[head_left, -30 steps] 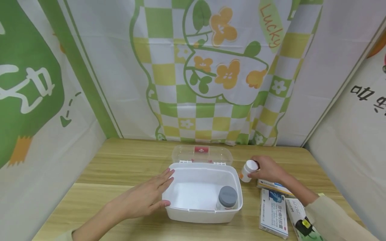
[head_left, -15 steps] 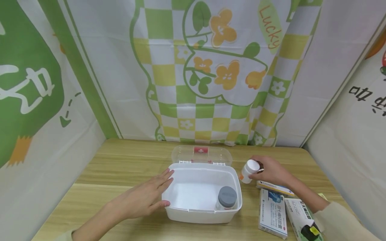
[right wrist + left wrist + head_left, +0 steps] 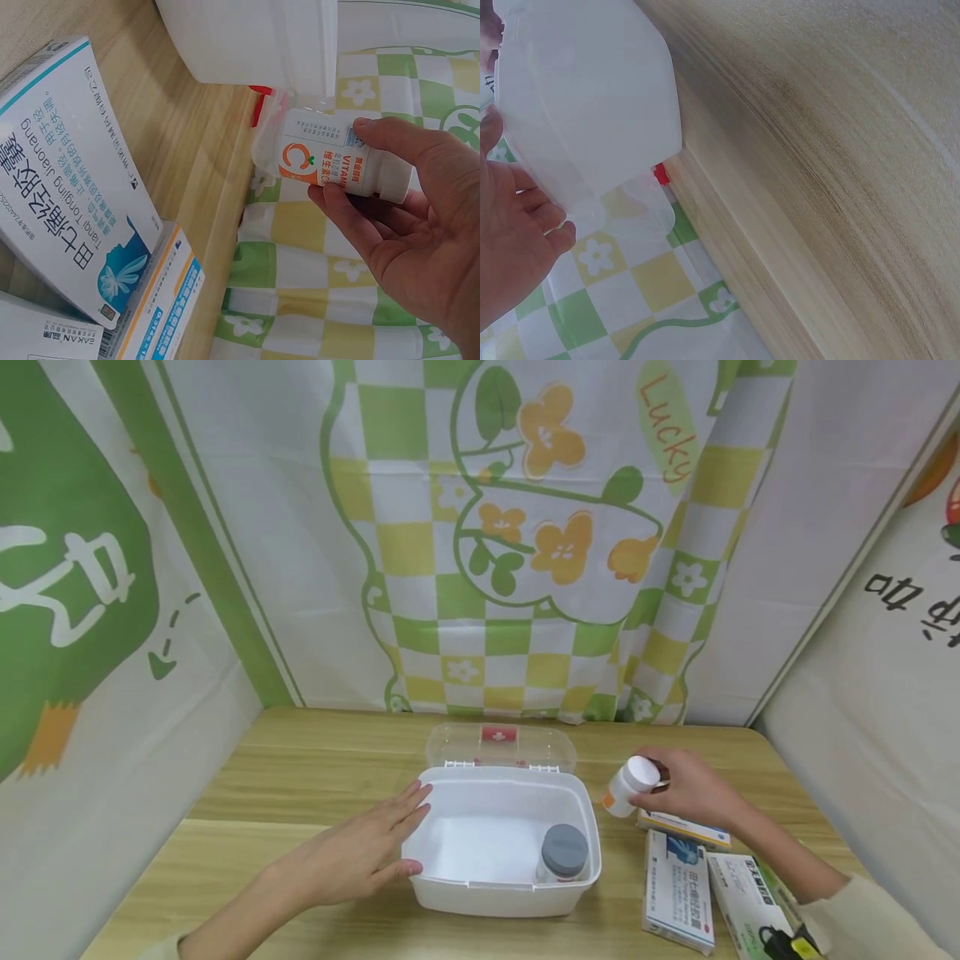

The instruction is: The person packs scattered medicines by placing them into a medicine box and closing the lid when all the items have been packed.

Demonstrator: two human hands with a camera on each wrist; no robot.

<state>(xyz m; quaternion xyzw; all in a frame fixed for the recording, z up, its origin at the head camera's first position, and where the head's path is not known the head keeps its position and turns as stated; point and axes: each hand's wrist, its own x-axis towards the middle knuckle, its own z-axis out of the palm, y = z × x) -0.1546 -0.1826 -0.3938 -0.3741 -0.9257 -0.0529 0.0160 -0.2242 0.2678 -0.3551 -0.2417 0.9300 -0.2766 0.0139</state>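
My right hand [image 3: 686,787] pinches a white bottle [image 3: 628,787] with an orange label, tilted, to the right of the white box. In the right wrist view, the thumb and fingers of my right hand [image 3: 431,217] hold the bottle [image 3: 330,156] around its cap end, its vitamin C label showing. My left hand [image 3: 360,852] rests with spread, fairly straight fingers on the left rim of the open white box [image 3: 502,900]. In the left wrist view, the fingers of my left hand [image 3: 517,217] lie along the box wall [image 3: 607,90]. A grey-capped jar [image 3: 564,852] stands inside the box's right end.
Right of the box lie several medicine cartons: a blue-and-white one [image 3: 678,889], a thin one [image 3: 684,828] behind it and a green-white one [image 3: 750,902] under my right forearm. A black-and-yellow item [image 3: 791,945] is near my sleeve. The transparent lid [image 3: 540,745] lies back behind the box.
My right hand has moved slightly right with the bottle, which is tilted more. The left hand has stayed on the box rim.
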